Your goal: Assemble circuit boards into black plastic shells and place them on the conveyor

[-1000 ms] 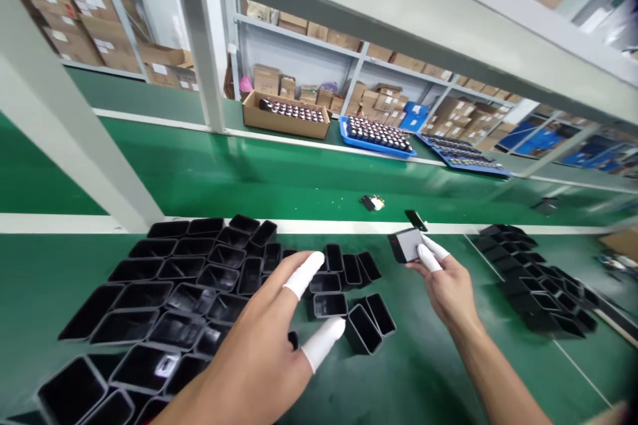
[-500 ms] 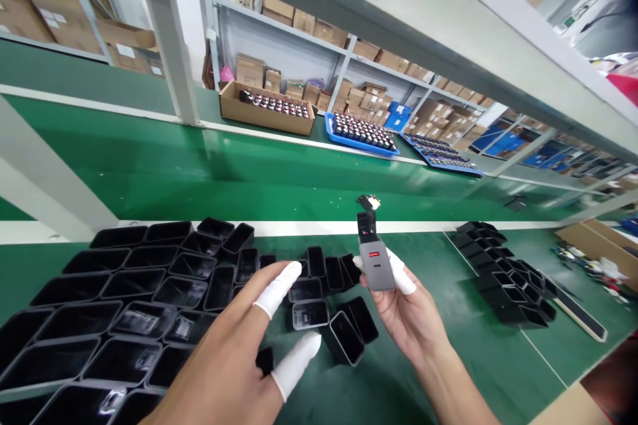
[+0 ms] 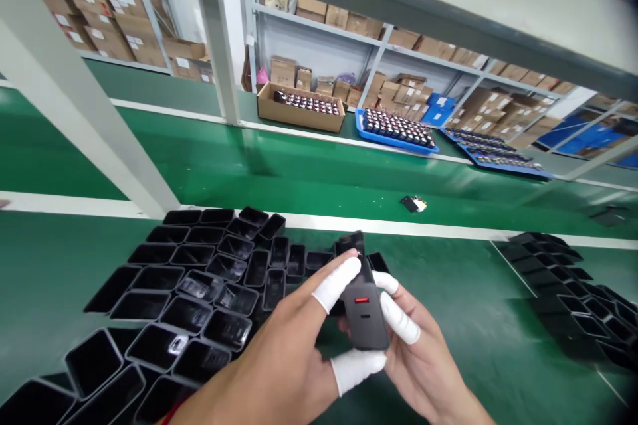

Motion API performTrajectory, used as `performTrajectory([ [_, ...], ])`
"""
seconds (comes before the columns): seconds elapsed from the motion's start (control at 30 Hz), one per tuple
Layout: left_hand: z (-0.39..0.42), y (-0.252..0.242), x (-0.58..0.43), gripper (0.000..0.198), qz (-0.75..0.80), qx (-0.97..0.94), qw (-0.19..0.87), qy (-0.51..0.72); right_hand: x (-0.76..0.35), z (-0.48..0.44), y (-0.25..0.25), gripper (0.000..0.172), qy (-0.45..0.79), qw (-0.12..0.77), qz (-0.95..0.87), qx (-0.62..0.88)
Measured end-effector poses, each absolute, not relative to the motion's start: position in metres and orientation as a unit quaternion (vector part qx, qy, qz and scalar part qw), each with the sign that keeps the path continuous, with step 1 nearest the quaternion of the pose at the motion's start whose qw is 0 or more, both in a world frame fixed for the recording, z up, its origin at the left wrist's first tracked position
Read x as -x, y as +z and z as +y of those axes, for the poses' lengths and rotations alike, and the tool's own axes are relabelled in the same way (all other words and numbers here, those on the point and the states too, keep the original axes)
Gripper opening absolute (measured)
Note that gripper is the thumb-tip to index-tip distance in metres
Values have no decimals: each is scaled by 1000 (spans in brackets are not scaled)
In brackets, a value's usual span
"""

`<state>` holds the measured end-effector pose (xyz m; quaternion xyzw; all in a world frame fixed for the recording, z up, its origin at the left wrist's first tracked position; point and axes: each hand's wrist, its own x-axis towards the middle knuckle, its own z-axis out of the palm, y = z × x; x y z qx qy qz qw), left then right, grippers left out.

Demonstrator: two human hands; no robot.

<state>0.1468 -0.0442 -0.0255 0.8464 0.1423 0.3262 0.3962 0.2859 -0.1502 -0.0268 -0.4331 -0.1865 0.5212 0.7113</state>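
Between my hands is a dark grey charger (image 3: 367,329), its end face toward me with a red USB port and a small dark slot. My right hand (image 3: 423,352) grips it from the right, white finger cots on its fingertips. Reaching in from the left, my left hand (image 3: 294,339) has a cot-covered finger along the charger's upper part and its thumb at the lower edge. The charger's far part is black and partly hidden by my fingers. Left of my hands stand many open black plastic cases (image 3: 192,315) packed in rows.
More black cases (image 3: 573,292) are grouped at the right of the green table (image 3: 463,299). Beyond its white edge lie small scraps (image 3: 413,204). Farther back are a cardboard box (image 3: 299,113) and a blue tray (image 3: 399,139), both with rows of small parts. A metal post (image 3: 94,86) rises at the left.
My left hand has moved right and closed onto the charger, which my right hand alone held before. The view has swung so the background sits farther right.
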Motion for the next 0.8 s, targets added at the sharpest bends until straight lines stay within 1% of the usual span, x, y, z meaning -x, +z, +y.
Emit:
performTrajectory([
  [0.13, -46, -24, -147, 80, 104, -844, 387, 357, -287, -153, -25, 14, 566, 708, -171, 386],
  [0.4, -44, -23, -142, 89, 40, -852, 360, 378, -280, -160, -30, 16, 575, 711, -155, 374],
  [0.6, -39, -22, -145, 73, 53, -848, 382, 364, -281, -158, -42, 24, 551, 725, -96, 402],
  [0.7, -39, -23, -146, 66, 69, -854, 369, 360, -279, -157, -49, 27, 540, 723, -81, 423],
  [0.8, -38, -27, -145, 69, 90, -862, 356, 348, -282, -158, -50, 28, 514, 705, -122, 473],
])
